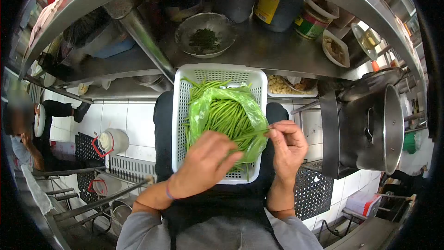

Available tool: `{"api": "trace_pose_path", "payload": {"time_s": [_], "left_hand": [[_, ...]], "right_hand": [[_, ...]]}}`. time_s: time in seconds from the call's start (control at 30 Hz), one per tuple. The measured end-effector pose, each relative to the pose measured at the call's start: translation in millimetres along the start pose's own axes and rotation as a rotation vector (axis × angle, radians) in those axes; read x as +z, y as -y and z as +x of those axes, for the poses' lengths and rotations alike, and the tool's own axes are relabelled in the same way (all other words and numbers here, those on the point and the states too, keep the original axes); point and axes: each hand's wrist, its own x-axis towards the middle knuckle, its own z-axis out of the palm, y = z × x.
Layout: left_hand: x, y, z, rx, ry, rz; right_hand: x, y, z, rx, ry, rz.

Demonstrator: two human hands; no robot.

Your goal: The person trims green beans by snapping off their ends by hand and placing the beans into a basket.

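A white slotted plastic basket [180,71] rests on my lap. Inside it, an opened green plastic bag [199,111] is spread among a heap of long green beans [226,115]. Over the basket's right edge, my right hand [287,146] pinches one end of a single green bean [249,135] between thumb and fingertips. That bean points left toward my left hand [206,157], which hovers above the front of the heap. Motion smears the left hand's fingers, so I cannot tell whether they grip the bean.
Ahead is a steel shelf [152,60] with a metal bowl [206,34] of chopped greens, dark buckets and a tin. Below it sits a tray [292,93] of pale pieces. A large steel pot [370,129] stands right. Left are a white container [113,141] and another person [30,143].
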Motion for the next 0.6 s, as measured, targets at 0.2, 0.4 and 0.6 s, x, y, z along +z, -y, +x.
{"api": "trace_pose_path", "payload": {"time_s": [0.2,0.4,0.6], "left_hand": [[-2,-8,24,0.041,-0.077,0.115],[-4,3,22,-0.01,-0.033,0.014],[-4,0,16,-0.029,0.07,-0.05]], "right_hand": [[15,-8,-12,0.069,0.227,0.138],[13,-4,-5,-0.302,0.303,-0.369],[22,-12,-5,-0.539,0.179,-0.56]]}}
